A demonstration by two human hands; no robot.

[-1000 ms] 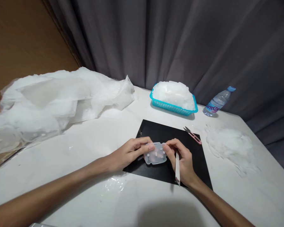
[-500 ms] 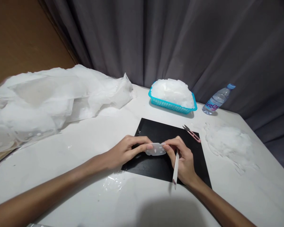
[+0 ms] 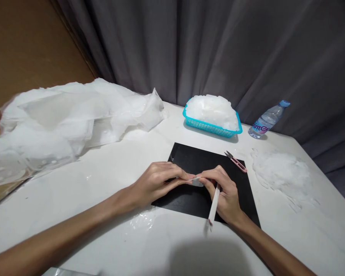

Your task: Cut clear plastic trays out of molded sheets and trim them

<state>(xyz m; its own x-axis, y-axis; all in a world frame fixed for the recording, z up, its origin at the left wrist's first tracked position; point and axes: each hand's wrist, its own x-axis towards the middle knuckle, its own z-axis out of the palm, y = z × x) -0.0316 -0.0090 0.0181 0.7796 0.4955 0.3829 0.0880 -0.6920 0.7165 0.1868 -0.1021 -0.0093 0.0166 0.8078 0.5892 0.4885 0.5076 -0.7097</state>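
Observation:
Between my two hands, over a black mat, is a small translucent white sheet with rounded corners. My left hand is closed, pinching its left end between thumb and fingers. My right hand is closed too, its thumb and forefinger at the sheet's right end. A slim white stick, like a pencil or craft-knife handle, is also tucked in my right hand and points down toward me. Pink thread snips lie on the mat's upper right corner.
A turquoise basket heaped with white pieces stands at the back. Right of it is a water bottle. Translucent white scraps lie at right; large white plastic sheets pile up at left. Crinkled clear film lies near my left wrist.
The small sheet has turned from showing its broad face to nearly edge-on. My left fingers have moved right, closer to my right hand. The whole view has shifted slightly.

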